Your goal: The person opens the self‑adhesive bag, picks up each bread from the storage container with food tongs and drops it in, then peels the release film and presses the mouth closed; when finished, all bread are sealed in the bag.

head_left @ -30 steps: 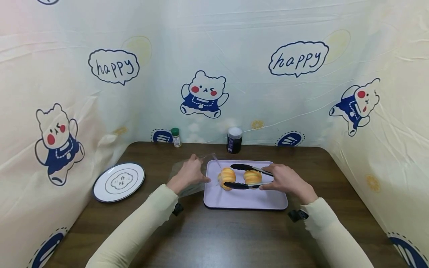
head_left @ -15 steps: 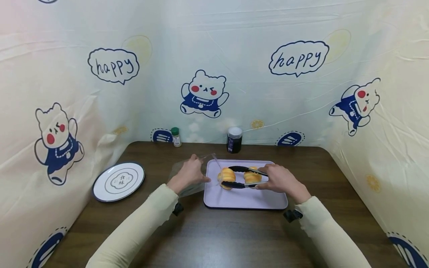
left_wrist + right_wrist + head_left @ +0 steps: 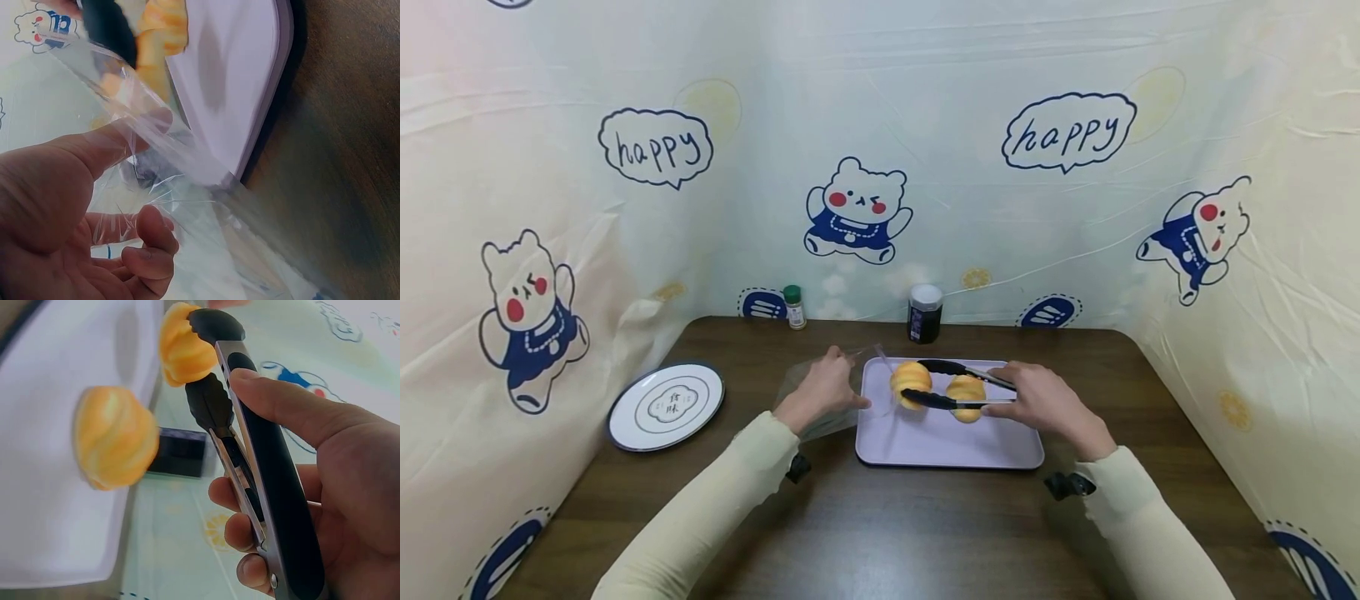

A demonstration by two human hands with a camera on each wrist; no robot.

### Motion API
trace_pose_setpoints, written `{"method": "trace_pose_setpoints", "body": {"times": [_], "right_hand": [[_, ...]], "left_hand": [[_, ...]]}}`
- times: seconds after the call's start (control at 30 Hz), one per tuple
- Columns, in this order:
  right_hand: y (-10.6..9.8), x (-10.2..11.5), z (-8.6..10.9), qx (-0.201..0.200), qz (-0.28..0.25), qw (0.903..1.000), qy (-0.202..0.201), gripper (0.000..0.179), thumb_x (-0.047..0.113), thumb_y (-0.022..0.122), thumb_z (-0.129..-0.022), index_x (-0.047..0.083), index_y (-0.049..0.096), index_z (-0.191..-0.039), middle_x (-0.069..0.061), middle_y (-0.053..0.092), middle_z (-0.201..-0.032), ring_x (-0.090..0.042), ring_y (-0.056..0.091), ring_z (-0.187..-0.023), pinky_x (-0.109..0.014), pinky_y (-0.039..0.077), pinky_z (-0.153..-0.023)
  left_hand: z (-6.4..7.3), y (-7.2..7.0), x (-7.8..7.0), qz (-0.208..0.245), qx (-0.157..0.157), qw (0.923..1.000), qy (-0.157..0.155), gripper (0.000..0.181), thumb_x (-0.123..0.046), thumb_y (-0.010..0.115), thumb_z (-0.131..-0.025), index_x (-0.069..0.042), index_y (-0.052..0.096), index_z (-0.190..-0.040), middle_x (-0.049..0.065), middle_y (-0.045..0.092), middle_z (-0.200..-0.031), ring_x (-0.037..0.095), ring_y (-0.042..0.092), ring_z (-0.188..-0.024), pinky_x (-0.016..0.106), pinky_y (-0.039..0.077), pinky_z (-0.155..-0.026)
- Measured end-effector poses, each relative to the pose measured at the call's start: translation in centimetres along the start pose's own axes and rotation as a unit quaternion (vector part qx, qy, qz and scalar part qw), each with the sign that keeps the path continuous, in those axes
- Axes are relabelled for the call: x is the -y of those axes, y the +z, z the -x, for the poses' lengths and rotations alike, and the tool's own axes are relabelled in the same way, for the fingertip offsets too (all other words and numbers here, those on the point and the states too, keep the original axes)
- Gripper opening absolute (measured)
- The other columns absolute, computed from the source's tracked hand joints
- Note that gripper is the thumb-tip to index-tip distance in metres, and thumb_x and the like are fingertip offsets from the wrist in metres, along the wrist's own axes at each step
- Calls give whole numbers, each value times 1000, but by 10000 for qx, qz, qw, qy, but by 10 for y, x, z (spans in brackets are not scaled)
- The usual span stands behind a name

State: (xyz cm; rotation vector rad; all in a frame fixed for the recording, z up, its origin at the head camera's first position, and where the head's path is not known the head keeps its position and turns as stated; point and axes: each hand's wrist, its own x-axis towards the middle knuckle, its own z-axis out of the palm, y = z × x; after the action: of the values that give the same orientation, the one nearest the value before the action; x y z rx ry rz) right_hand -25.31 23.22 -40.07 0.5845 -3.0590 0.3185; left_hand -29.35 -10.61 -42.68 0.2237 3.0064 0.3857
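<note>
My right hand (image 3: 1051, 410) grips a pair of metal tongs (image 3: 240, 462) with black tips. Between those tips is a golden, ridged bread roll (image 3: 178, 347), raised over the left part of the lilac tray (image 3: 951, 448). A second bread roll (image 3: 966, 398) lies on the tray, below the tongs' arms in the head view. With my left hand (image 3: 826, 388) I hold a clear plastic bag (image 3: 200, 206) by its mouth, thumb spread from the curled fingers. In the left wrist view the bag's edge overlaps the raised roll (image 3: 153, 75).
A white plate (image 3: 666, 408) with a dark blue rim is at the table's left. Along the back stand a small green-capped bottle (image 3: 794, 308) and a dark jar (image 3: 924, 314) with a pale lid. A printed cloth (image 3: 962, 192) hangs around the table (image 3: 887, 533).
The tongs went slightly left, then back right and upward, and the gripped roll is now higher above the tray. My left hand and the bag stay nearly where they were.
</note>
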Motion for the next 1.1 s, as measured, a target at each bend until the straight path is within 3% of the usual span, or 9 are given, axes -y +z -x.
{"method": "trace_pose_setpoints", "body": {"times": [0.47, 0.93, 1.0, 1.1], "right_hand": [[-26, 3, 14, -437, -184, 9984, -314, 74, 59, 75, -81, 9, 63, -134, -13, 68, -122, -26, 66, -101, -49, 56, -89], [-33, 19, 11, -245, -474, 9955, -778, 74, 62, 74, -80, 12, 63, -134, -6, 69, -120, -18, 63, -98, -42, 57, -86], [-33, 21, 8, -197, -525, 9949, -840, 72, 59, 75, -81, 12, 63, -134, -5, 69, -119, -17, 62, -95, -39, 56, -83], [-32, 24, 3, -139, -601, 9942, -884, 69, 54, 76, -82, 11, 63, -134, -3, 69, -115, -14, 59, -90, -33, 54, -78]], "left_hand": [[1, 1, -2, 35, -12, 10000, -27, 79, -42, 89, -71, -2, 61, -133, 21, 49, -132, 26, 62, -88, 41, 61, -79], [2, 1, -2, 54, -51, 9999, 68, 75, -42, 89, -71, -1, 64, -128, 22, 50, -132, 28, 63, -88, 41, 61, -79], [2, 1, -1, 23, -91, 9998, 170, 71, -42, 89, -71, -1, 66, -124, 22, 51, -130, 28, 63, -85, 40, 61, -77], [2, 1, -1, -19, -190, 9990, 409, 55, -41, 88, -72, -2, 70, -107, 22, 54, -123, 26, 62, -79, 40, 60, -70]]}}
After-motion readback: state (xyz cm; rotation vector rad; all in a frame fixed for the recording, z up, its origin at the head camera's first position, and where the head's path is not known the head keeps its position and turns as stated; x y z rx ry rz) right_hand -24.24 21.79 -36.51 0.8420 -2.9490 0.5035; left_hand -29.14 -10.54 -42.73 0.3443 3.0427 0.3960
